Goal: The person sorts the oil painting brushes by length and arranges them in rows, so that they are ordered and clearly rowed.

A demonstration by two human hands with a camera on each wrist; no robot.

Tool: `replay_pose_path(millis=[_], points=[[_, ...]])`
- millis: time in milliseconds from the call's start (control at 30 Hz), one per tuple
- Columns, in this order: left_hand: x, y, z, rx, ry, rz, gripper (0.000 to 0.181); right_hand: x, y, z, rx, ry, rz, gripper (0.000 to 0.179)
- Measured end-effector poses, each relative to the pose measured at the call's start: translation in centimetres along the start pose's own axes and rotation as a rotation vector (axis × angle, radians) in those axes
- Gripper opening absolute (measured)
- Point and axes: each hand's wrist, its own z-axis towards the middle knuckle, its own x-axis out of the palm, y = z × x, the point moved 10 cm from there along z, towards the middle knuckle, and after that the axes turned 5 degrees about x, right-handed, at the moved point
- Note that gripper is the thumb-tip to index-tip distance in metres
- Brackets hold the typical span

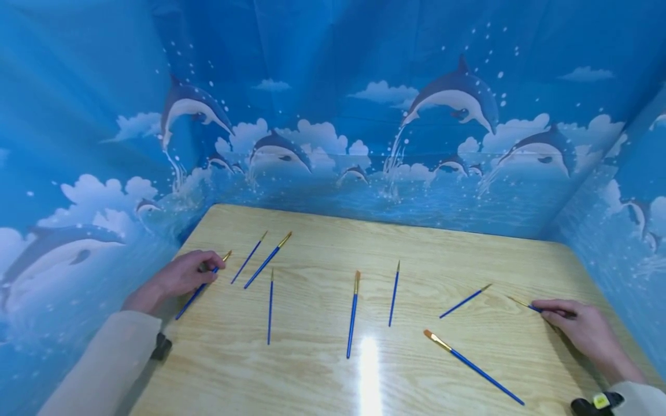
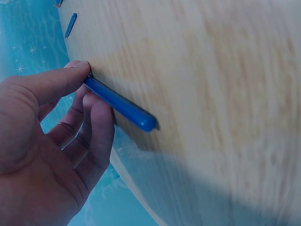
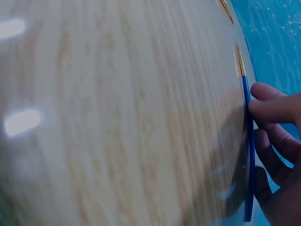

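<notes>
We see a big blue dolphin cloth (image 1: 312, 52) standing up behind the table (image 1: 312, 381) and along its left and right sides. The table is next, and it is made to look like pale wood. Two light sleeves come in: the left sleeve (image 1: 104, 358) by the table's left side, and the right sleeve (image 1: 642, 400) by its near right corner.

We see the left hand (image 1: 184, 273) at the table's left edge, with its thumb and finger pinching the left-hand brush (image 1: 189, 302). The right hand (image 1: 583, 323) is near the table's right edge, and its thumb and finger pinch the right-hand brush (image 1: 524, 304). We cannot tell if that brush touches the wood.

The longest brush (image 1: 474, 367) lies on the table's near right part. The flat brush (image 1: 353, 315) lies around the table's middle. The medium brush (image 1: 267, 261) lies on the table's far left part. Last, we see four thin brushes (image 1: 394, 294): two on the table's left half and two on its right half.
</notes>
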Motion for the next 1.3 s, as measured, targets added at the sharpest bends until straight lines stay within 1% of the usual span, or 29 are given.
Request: replay_pose_path(millis=[100, 167, 300, 400, 500, 533, 733, 867, 1000, 1067, 1200, 1300], points=[[0.0, -0.1, 0.2, 0.006, 0.001, 0.018, 0.019, -0.2, -0.3, -0.2, -0.02, -0.021, 0.02, 0.031], [0.0, 0.0, 0.3, -0.004, 0.006, 0.016, 0.02, -0.3, -0.7, -0.2, -0.008, -0.03, 0.017, 0.033], [0.1, 0.3, 0.4, -0.044, 0.013, -0.004, 0.021, -0.3, -1.6, 0.0, 0.029, -0.022, -0.018, 0.033], [0.0, 0.2, 0.5, -0.044, 0.01, -0.001, 0.021, -0.1, -2.0, 0.1, 0.059, -0.014, -0.037, 0.032], [0.1, 0.2, 0.6, -0.04, 0.013, -0.001, 0.02, 0.0, -2.0, 0.1, 0.071, -0.018, -0.049, 0.031], [0.1, 0.1, 0.6, -0.043, 0.013, -0.001, 0.02, 0.0, -1.9, 0.1, 0.069, -0.028, -0.057, 0.029], [0.3, 0.4, 0.6, -0.057, 0.019, -0.018, 0.02, 0.0, -0.9, 0.1, -0.014, -0.06, -0.08, 0.017], [0.3, 0.5, 0.6, -0.052, 0.021, -0.024, 0.019, 0.4, -0.6, 0.0, -0.038, -0.047, -0.093, 0.016], [0.3, 0.5, 0.5, -0.058, 0.025, -0.035, 0.019, 0.3, -0.2, 0.0, -0.016, -0.039, -0.082, 0.021], [0.4, 0.5, 0.5, -0.06, 0.027, -0.04, 0.02, 0.1, 0.0, 0.1, 0.01, -0.032, -0.077, 0.027], [0.3, 0.6, 0.4, -0.053, 0.026, -0.042, 0.02, -0.2, 0.9, 0.5, 0.036, -0.023, -0.074, 0.032], [0.2, 0.7, 0.2, -0.049, 0.026, -0.053, 0.019, -0.3, 1.7, 0.7, 0.028, -0.022, -0.072, 0.032]])
